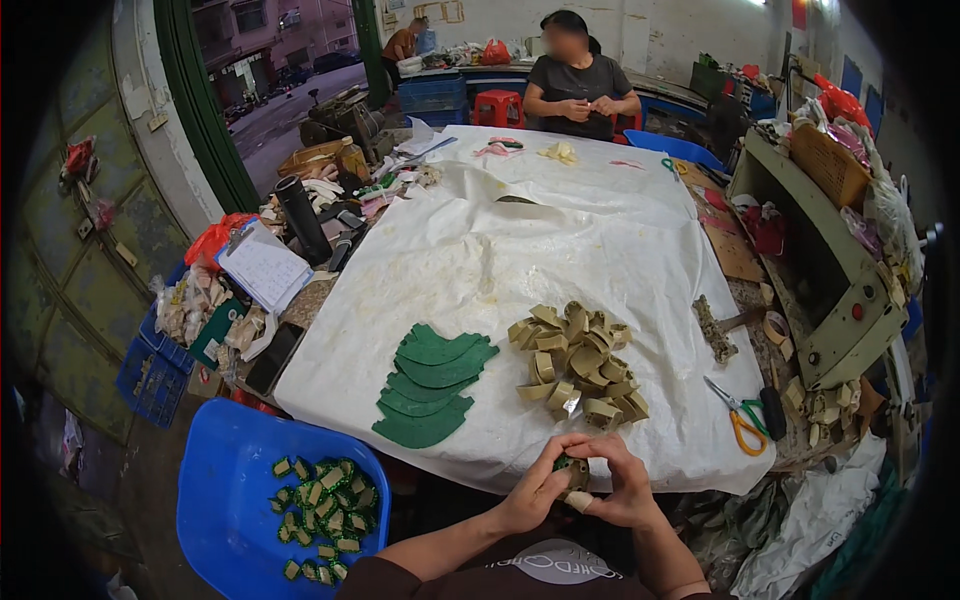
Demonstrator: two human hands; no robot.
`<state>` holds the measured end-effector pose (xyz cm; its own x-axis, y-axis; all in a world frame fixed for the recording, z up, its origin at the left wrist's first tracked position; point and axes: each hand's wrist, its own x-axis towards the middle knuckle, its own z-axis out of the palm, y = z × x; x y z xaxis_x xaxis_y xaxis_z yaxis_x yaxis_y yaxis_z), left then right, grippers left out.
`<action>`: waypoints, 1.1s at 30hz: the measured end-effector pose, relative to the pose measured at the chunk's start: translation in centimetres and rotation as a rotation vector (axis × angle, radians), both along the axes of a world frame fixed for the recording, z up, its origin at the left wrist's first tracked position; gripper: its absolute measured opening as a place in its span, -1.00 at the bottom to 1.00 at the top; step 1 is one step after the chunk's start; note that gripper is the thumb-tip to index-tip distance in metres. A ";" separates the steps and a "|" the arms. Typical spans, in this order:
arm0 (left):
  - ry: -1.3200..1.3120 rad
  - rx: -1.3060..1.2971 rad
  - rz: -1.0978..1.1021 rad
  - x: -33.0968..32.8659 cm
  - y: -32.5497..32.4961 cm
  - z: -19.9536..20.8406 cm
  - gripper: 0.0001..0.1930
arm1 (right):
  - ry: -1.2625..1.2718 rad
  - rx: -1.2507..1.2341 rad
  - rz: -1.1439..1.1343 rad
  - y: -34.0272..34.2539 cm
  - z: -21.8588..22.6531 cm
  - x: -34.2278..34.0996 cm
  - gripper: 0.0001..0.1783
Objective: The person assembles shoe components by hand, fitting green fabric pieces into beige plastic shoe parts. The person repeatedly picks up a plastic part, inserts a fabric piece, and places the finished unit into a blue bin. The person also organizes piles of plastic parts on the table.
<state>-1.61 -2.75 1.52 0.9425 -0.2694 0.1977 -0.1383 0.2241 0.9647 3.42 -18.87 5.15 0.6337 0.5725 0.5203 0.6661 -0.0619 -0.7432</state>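
At the table's near edge, my left hand (538,492) and my right hand (622,482) are closed around a small beige curved piece (576,480) with some dark green on it. My fingers cover much of it. A light wrap sits on one right fingertip. Just beyond my hands lies a heap of beige curved pieces (580,362). To its left, several green crescent-shaped cloth pieces (428,388) overlap in a fanned stack. A blue basin (222,470) at the lower left holds many small green-and-beige pieces (325,505).
White sheeting (400,270) covers the table. Scissors with orange and green handles (742,425) lie at right beside a black-handled tool (772,405). A beige machine (830,260) borders the right side. A clipboard (262,265) and black bottle (302,218) stand left. Another person (582,90) sits opposite.
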 end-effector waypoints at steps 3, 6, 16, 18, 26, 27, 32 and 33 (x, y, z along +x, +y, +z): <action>0.071 -0.099 0.007 -0.5 -0.2 0.8 -0.41 | -0.163 -0.057 -0.044 -0.4 -1.4 0.4 -0.40; 0.021 -0.198 0.054 -0.7 -0.6 0.4 -0.35 | 0.349 0.151 0.175 -0.1 -2.1 0.1 -0.58; -0.153 0.063 0.231 -1.4 -1.9 1.5 -0.33 | 0.614 0.266 0.191 0.8 -4.1 -0.6 -0.83; -0.120 0.055 0.265 -1.6 -1.9 1.5 -0.38 | 0.451 0.330 0.119 2.3 -3.1 -1.4 -0.80; -0.067 0.009 0.521 -0.1 -1.9 2.1 -0.58 | 0.425 0.333 0.114 2.8 -4.0 -1.7 -0.55; -0.059 -0.049 0.509 -0.3 -1.9 1.7 -0.60 | 0.328 0.332 0.076 3.4 -3.6 -1.6 -0.58; -0.001 -0.038 0.497 -0.1 -1.3 1.0 -0.55 | 0.270 0.296 0.015 4.1 -3.5 -1.0 -0.59; 0.066 -0.234 0.468 -0.3 -2.0 1.1 -0.51 | 0.337 0.296 0.043 3.8 -3.7 -0.9 -0.58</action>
<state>-1.92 -4.73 2.63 0.9639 0.2272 0.1388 -0.2161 0.3629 0.9064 2.51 -15.08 1.48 0.7749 0.4595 0.4340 0.3813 0.2078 -0.9008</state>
